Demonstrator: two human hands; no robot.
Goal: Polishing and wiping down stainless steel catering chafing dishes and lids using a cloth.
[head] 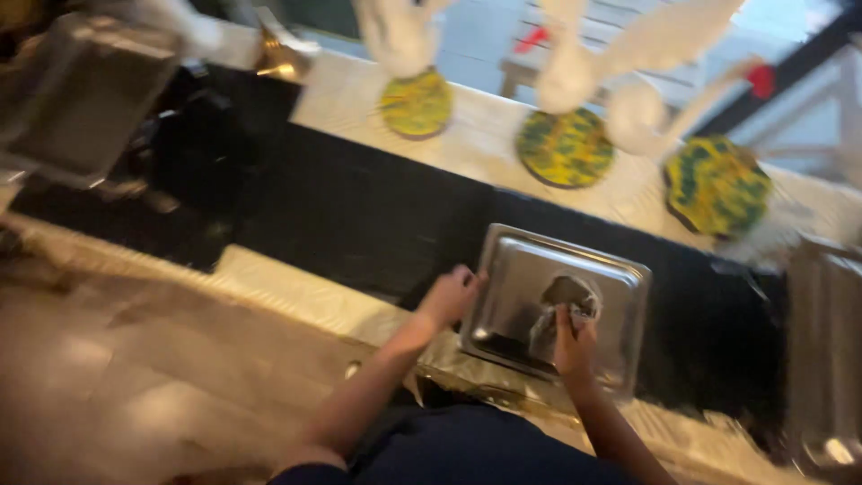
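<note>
Down at the near edge of the counter (359, 216), a rectangular steel tray (620, 278) lies flat on the dark surface, its near rim just over the counter's front edge. The left hand (451, 295) is curled over the tray's left rim, fingers closed on the edge, with the forearm coming up from the lower left at a slant. The right hand (573, 339) sits inside the tray near its front edge, closed around a crumpled grey cloth (564, 301) pressed against the tray's floor; that forearm rises almost straight from below.

Left of the tray the dark counter lies open as far as a square metal container (85, 94) at the far left corner. Along the far edge runs a pale ledge (489, 135) carrying three round yellow-and-green mats (565, 146), well apart from the tray, each with a blurred white shape standing on it. Another metal pan (822, 359) sits near the right edge, separated from the tray by a strip of dark surface.
</note>
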